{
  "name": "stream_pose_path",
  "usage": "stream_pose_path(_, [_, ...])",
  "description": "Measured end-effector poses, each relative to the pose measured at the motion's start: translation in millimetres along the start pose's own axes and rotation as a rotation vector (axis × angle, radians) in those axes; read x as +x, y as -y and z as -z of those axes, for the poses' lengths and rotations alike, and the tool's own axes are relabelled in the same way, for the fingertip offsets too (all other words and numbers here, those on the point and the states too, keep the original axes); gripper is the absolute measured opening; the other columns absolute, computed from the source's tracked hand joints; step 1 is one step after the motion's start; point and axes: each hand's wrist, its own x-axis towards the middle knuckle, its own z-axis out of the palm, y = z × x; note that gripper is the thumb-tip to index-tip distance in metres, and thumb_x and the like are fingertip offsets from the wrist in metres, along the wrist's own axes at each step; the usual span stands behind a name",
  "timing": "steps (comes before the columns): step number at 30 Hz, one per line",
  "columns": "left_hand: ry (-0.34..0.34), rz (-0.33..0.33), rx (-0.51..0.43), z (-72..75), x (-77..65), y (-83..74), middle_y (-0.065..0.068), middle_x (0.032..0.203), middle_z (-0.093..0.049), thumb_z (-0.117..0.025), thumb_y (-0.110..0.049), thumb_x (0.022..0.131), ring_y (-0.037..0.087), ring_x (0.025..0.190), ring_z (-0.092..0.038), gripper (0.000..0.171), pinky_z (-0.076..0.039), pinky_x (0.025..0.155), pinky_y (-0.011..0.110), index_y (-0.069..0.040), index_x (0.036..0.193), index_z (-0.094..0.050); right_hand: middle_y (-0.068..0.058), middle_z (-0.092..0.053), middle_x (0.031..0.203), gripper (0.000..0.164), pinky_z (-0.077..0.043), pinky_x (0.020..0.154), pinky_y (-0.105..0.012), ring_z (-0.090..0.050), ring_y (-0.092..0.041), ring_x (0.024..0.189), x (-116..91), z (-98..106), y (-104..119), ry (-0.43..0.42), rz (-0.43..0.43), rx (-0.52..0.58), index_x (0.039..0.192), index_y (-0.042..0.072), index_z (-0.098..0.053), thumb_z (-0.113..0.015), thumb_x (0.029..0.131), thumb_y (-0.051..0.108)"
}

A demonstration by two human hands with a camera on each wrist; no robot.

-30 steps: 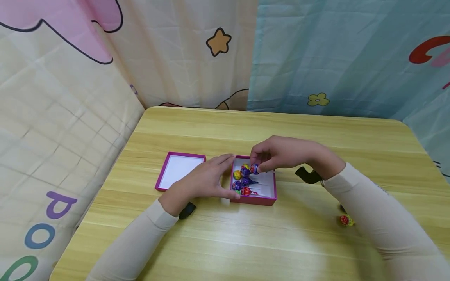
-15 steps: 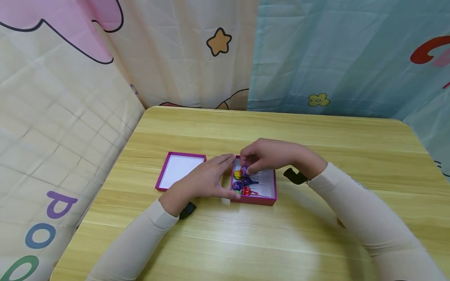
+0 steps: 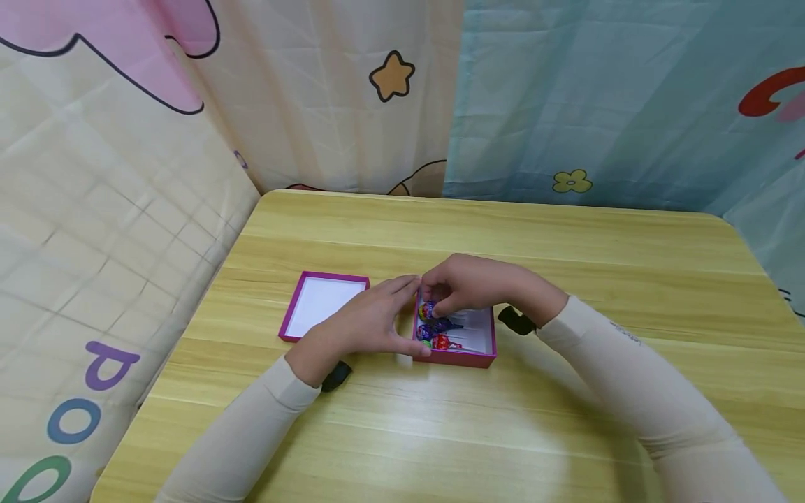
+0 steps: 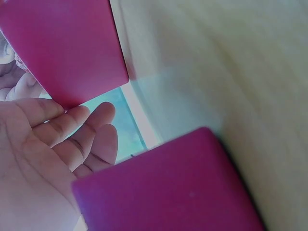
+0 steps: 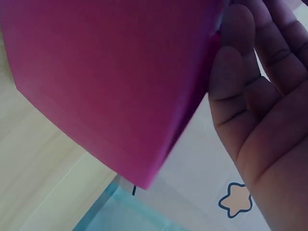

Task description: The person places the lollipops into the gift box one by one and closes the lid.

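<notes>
A magenta box (image 3: 462,359) with a white inside holds several wrapped lollipops with thin white sticks. My left hand (image 3: 371,321) grips its left side, thumb at the front edge and fingers at the back-left corner. Its fingers meet the box wall (image 4: 67,53) in the left wrist view. My right hand (image 3: 478,283) reaches in from the back and pinches a lollipop (image 3: 427,311) at the box's left end; the fingers hide part of it. Nearer me lie purple lollipops and a red lollipop (image 3: 441,341). In the right wrist view the box's wall (image 5: 96,77) hides the fingertips' work.
The shallow magenta lid (image 3: 323,302) lies inside up, left of the box and behind my left hand. Black wrist straps (image 3: 518,321) are on both arms. A printed curtain (image 3: 302,98) borders the wooden table (image 3: 390,433) behind and at the sides.
My right hand has moved left inside the box, bringing the pinched lollipop to the left end beside the others. The left hand and box have stayed put.
</notes>
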Motion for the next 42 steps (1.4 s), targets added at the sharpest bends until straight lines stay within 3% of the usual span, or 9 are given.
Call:
stream_pose_path(14, [-0.017, 0.005, 0.003, -1.4, 6.5, -1.2, 0.004, 0.160, -0.030, -0.053, -0.091, 0.069, 0.022, 0.144, -0.032, 0.123, -0.033, 0.112, 0.043, -0.011, 0.159, -0.025, 0.008, -0.061, 0.079, 0.008, -0.048, 0.068, -0.030, -0.054, -0.010, 0.073, 1.3, -4.0, -8.0, -0.067, 0.052, -0.034, 0.095, 0.016, -0.068, -0.073, 0.088, 0.014])
stream_pose_path(27, [-0.018, 0.006, -0.003, -2.4, 6.7, -0.1, 0.003, 0.160, -0.030, -0.053, -0.091, 0.069, 0.023, 0.143, -0.033, 0.121, -0.035, 0.111, 0.046, -0.015, 0.159, -0.024, 0.008, -0.060, 0.081, 0.009, -0.047, 0.070, -0.031, -0.054, -0.012, 0.075, 3.9, -6.8, -10.0, -0.079, 0.070, -0.058, 0.094, 0.015, -0.067, -0.074, 0.089, 0.013])
stream_pose_path(42, [-0.021, 0.006, -0.020, -1.8, 6.3, -1.9, 0.004, 0.159, -0.031, -0.054, -0.090, 0.068, 0.023, 0.144, -0.033, 0.123, -0.033, 0.112, 0.045, -0.010, 0.158, -0.027, 0.010, -0.061, 0.080, 0.009, -0.048, 0.073, -0.030, -0.054, -0.010, 0.075, 3.1, -9.4, -7.1, -0.088, 0.070, -0.086, 0.092, 0.017, -0.068, -0.076, 0.090, 0.020])
